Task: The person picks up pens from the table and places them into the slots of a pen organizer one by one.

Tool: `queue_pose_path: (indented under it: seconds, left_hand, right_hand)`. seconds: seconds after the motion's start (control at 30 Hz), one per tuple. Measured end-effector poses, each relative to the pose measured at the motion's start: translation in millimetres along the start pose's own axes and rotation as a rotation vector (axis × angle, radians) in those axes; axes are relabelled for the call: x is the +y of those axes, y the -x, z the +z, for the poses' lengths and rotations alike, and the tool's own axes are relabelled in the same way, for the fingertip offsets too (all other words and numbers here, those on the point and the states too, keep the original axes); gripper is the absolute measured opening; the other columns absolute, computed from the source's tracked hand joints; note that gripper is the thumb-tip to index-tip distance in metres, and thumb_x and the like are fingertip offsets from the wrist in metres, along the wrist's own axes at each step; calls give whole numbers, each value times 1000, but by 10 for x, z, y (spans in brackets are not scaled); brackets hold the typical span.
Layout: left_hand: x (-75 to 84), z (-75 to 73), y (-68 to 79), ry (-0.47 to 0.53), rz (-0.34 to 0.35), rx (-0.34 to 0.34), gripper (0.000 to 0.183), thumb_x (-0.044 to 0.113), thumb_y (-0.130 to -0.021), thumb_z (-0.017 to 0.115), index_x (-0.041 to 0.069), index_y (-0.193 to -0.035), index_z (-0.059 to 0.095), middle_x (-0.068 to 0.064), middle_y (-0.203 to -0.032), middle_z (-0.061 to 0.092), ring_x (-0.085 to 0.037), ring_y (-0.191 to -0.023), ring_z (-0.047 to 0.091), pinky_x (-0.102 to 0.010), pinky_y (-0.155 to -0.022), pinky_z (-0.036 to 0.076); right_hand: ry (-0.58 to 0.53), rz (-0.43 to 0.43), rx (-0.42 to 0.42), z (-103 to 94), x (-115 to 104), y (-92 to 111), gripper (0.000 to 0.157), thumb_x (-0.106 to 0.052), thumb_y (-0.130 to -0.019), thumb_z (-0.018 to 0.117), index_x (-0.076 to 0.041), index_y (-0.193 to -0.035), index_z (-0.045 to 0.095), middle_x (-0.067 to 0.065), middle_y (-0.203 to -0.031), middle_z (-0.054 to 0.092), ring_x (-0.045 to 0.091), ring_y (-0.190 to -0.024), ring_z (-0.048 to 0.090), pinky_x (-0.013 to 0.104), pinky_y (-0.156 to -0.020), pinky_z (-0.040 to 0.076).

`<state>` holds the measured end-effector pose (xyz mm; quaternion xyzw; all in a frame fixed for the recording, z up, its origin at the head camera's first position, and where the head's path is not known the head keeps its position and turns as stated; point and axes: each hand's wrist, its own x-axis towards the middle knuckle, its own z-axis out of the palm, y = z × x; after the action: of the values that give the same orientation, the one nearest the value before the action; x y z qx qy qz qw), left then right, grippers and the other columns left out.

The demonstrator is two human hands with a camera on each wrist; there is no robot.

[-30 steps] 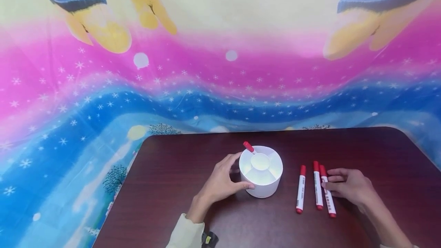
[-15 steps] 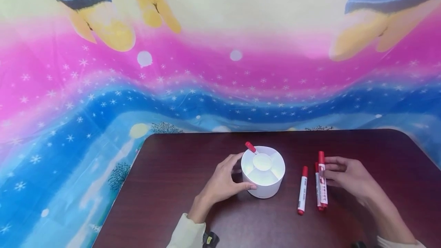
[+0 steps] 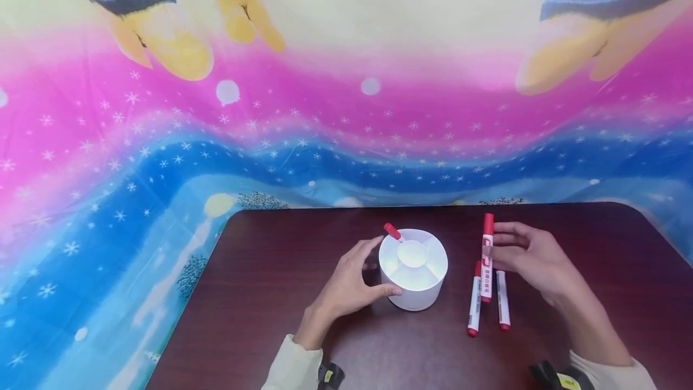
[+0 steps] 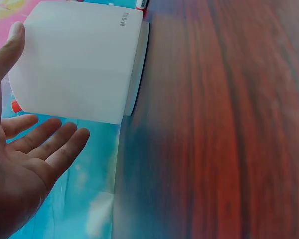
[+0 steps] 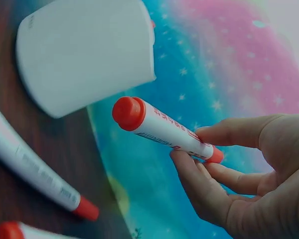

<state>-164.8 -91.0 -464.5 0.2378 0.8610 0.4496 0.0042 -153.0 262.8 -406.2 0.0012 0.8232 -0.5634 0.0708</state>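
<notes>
- Left hand (image 3: 346,275): spread at the left side of the white round organizer (image 3: 417,300), thumb on its near wall, index finger by the far rim; other fingers loosely extended, can't tell how firmly they touch.
- Right hand (image 3: 533,257): pinching a red-and-white marker (image 3: 486,281) between thumb and fingers, raised off the table, right of the organizer and well apart from it; cap end points away from the person.
- Organizer: upright on the dark wood table (image 3: 379,354); round centre cup, outer ring split by dividers, small lettering low on the wall.
- Red-capped pen (image 3: 392,232): in the ring at the far left, tilted outward over the rim.
- Left loose marker (image 3: 474,312): on the table, its cap partly behind the held one from my angle.
- Right loose marker (image 3: 503,306): lying near it, upper end hidden by the right hand.
- Behind: pink-and-blue snowflake cloth (image 3: 325,107).
- Pale sleeves (image 3: 295,363) on both arms.
</notes>
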Motion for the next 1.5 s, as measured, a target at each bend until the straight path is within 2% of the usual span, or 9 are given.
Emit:
queue_pose_path:
  seconds: [0.17, 0.53, 0.7, 0.93, 1.07, 1.3, 1.5]
  left_hand:
    - [-9, 8, 10, 22, 5, -6, 98, 44, -78, 97, 27, -161, 47, 6, -140, 63, -12, -121, 67, -26, -102, 61]
    - [-20, 13, 55, 22, -13, 14, 95, 41, -78, 98, 27, -158, 50, 6, -138, 64, -11, -120, 67, -25, -102, 61]
    - [-52, 25, 82, 39, -10, 23, 94, 40, -77, 99, 28, -157, 51, 8, -137, 63, -11, -121, 67, -24, -102, 61]
    - [-39, 31, 77, 57, -13, 17, 96, 41, -78, 98, 25, -159, 48, 4, -145, 62, -13, -127, 67, -24, -102, 60]
    - [-11, 30, 44, 53, -27, -1, 96, 42, -80, 97, 24, -160, 47, 1, -148, 61, -16, -128, 69, -25, -102, 60]
    - [33, 23, -6, 36, -35, -28, 99, 42, -80, 96, 21, -162, 44, -3, -149, 60, -21, -128, 69, -33, -102, 62]
    - [1, 15, -9, 30, -37, -19, 99, 43, -80, 96, 24, -162, 45, -1, -150, 59, -17, -129, 69, -25, -101, 61]
  right_hand:
    - [-43, -38, -1, 81, -134, -34, 69, -9, -102, 72, 10, -157, 36, 27, -138, 60, -1, -98, 73, 26, -86, 66]
    - [-110, -61, -12, 205, -324, -55, 70, -11, -102, 74, 5, -158, 36, -4, -119, 66, 0, -100, 75, 25, -86, 66]
    - [-110, -58, -10, 260, -361, -40, 71, -13, -102, 75, 3, -159, 36, -4, -119, 65, 0, -100, 75, 25, -86, 66]
    - [-111, -67, 24, 293, -374, -31, 75, -17, -102, 76, 0, -160, 34, -5, -122, 64, -1, -100, 74, 22, -85, 65]
    - [-190, -89, 56, 284, -344, -25, 68, -14, -101, 77, -4, -156, 38, -8, -116, 64, 1, -97, 75, 21, -82, 65]
    - [-332, -127, 79, 288, -284, -28, 54, -7, -100, 76, -15, -144, 46, -6, -114, 65, 4, -94, 78, 20, -80, 65]
    - [-422, -147, 86, 341, -278, -64, 50, -3, -98, 77, -16, -138, 49, -4, -111, 67, 6, -92, 79, 22, -80, 66]
